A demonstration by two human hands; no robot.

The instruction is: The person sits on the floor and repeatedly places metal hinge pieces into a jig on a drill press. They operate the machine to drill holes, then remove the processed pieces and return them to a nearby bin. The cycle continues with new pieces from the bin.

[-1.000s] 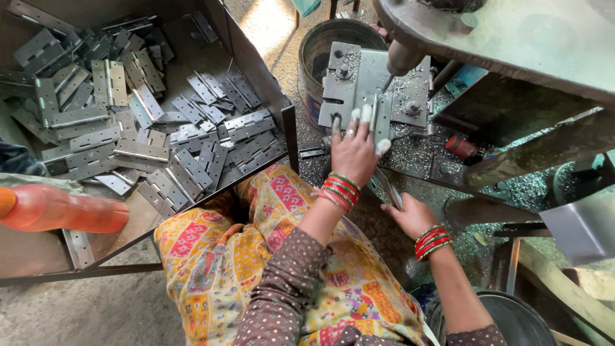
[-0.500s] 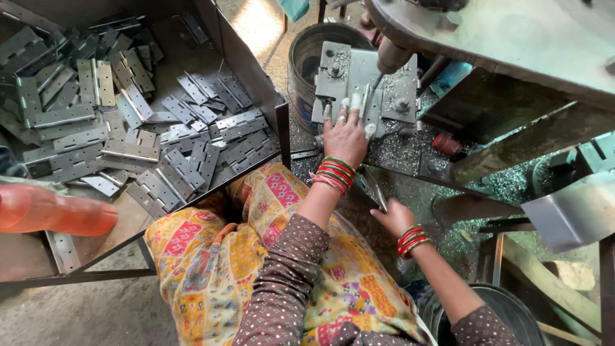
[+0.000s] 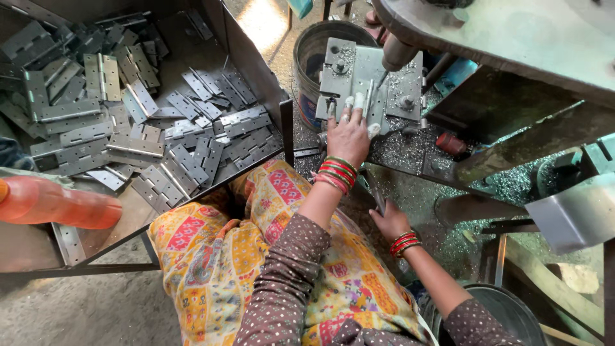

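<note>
Left hand (image 3: 349,134) lies flat on the drill-press fixture plate (image 3: 400,80), fingers spread and pressing a narrow metal hinge strip (image 3: 368,97) that stands under the drill bit (image 3: 382,78). Fingertips carry white tape or caps. The hand is open, pressing rather than gripping.

Right hand (image 3: 387,221) sits low beside the lap, curled around a thin grey metal piece (image 3: 377,198); closed on it, though how firmly cannot be told.

Change over the last second: the view has drifted, the fixture plate showing lower and more to the left than before. The left hand has kept its place on the strip, fingers settling slightly forward. The right hand has scarcely moved. Judgement: the piece is being held steady at the bit, with no swap of parts under way.

Edges and room:
- Bit tip comes down just beside the left fingertips; very little margin there.
- Metal tray (image 3: 253,57) of loose grey hinges (image 3: 160,128) lies to the left, its raised corner edge close to the left forearm.
- A dark bucket (image 3: 314,48) stands behind the plate.
- The machine's table (image 3: 512,38) overhangs above on the right, limiting upward room.
- Metal shavings (image 3: 410,150) litter the surface below the plate.
- Open space remains over the lap, between the two hands.
</note>
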